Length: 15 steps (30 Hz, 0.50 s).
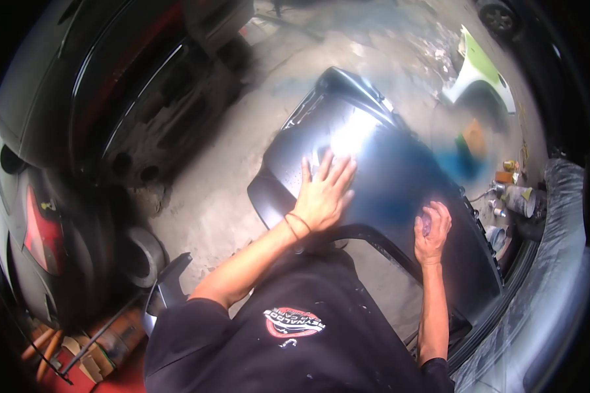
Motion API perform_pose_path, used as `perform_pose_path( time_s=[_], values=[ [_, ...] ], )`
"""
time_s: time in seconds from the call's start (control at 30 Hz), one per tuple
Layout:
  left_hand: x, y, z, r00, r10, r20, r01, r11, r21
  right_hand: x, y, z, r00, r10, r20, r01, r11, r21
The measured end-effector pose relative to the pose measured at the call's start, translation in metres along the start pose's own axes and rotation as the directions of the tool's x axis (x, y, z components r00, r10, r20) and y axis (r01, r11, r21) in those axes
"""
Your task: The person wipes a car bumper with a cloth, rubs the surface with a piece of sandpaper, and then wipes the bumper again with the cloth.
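A dark, glossy car fender (pixel 393 171) lies tilted in front of me, with a bright glare on its upper part and a curved wheel-arch cutout on the near side. On its left half, my left hand (pixel 326 196) rests flat with fingers spread and nothing in it. Over the right part of the panel, my right hand (pixel 434 237) curls its fingers around a small purplish pad (pixel 427 224); most of the pad is hidden by the fingers.
Dark car bodies (pixel 29 229) with a red tail light stand at left. A tire (pixel 143 257) is on the floor nearby. A yellow-green and white fender (pixel 482 72) is at upper right. Cans (pixel 520 200) and plastic-covered bodywork (pixel 557 249) line the right.
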State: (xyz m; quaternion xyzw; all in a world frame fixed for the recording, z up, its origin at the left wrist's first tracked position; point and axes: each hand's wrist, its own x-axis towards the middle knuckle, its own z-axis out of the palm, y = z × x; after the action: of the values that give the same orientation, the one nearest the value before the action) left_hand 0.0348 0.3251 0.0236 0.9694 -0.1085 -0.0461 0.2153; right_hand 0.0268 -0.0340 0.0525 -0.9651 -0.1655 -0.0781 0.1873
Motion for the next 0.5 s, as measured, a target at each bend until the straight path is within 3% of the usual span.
perform_pose_path(
  time_s=[0.07,0.1,0.2,0.27,0.33,0.37,0.43,0.5],
  values=[
    [0.006,0.005,-0.004,0.995,-0.021,0.100,0.022,1.000,-0.007,0.000,0.001,0.001,1.000,0.002,0.004,-0.002,1.000,-0.006],
    [0.033,-0.005,0.012,0.996,-0.034,0.079,0.029,0.998,0.062,0.005,0.004,0.003,1.000,0.013,0.002,-0.013,1.000,-0.013],
    [0.136,-0.030,0.036,0.985,-0.172,-0.028,0.165,0.973,-0.160,-0.003,0.005,0.003,1.000,0.008,0.002,-0.008,1.000,-0.020],
    [0.153,-0.026,0.033,0.975,-0.221,-0.016,0.215,0.962,-0.170,-0.001,0.005,0.003,1.000,-0.019,-0.012,0.019,1.000,0.000],
    [0.115,-0.009,0.040,0.988,-0.132,-0.081,0.126,0.989,-0.080,-0.001,0.007,0.005,1.000,-0.008,-0.018,0.008,1.000,0.016],
    [0.080,0.008,0.033,1.000,-0.012,-0.026,0.016,0.987,0.160,-0.001,0.010,0.006,0.999,-0.019,-0.026,0.020,1.000,0.016],
    [0.018,0.050,-0.001,1.000,0.019,0.022,-0.017,0.996,-0.086,-0.001,0.013,0.006,0.999,-0.036,-0.032,0.036,0.999,0.017],
    [-0.006,0.061,0.007,0.999,0.022,0.032,-0.021,0.999,-0.043,-0.002,0.009,0.004,1.000,-0.003,-0.031,0.004,1.000,0.023]
  ],
)
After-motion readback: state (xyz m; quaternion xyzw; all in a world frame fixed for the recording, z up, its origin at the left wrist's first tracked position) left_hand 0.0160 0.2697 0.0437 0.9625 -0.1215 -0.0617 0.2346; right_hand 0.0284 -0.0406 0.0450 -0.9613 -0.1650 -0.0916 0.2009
